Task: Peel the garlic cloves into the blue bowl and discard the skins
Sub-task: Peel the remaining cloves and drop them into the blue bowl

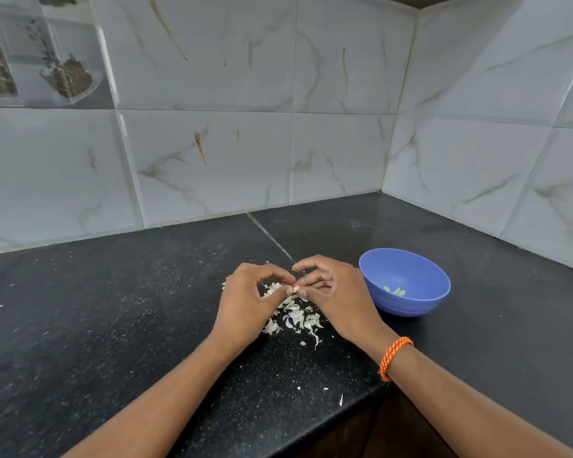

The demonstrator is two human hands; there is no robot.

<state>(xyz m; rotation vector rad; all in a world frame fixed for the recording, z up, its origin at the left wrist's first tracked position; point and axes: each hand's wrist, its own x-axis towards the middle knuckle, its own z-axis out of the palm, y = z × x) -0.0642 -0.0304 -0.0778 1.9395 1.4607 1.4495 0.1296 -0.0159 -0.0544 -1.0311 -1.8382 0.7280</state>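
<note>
Both hands meet over the black worktop (113,309), left hand (245,302) and right hand (338,292) pinching a small pale garlic clove (295,290) between curled fingers. White papery skins (295,317) lie beneath. The blue bowl (407,302), right, holds a few peeled pieces.

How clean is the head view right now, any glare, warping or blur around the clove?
Head view: wide-angle warp bends the wall tiles and counter edge; soft glare streaks lie on the black counter near the corner; light is even, shadows faint; the garlic clove pinched between left hand and right hand is small and slightly soft.
</note>
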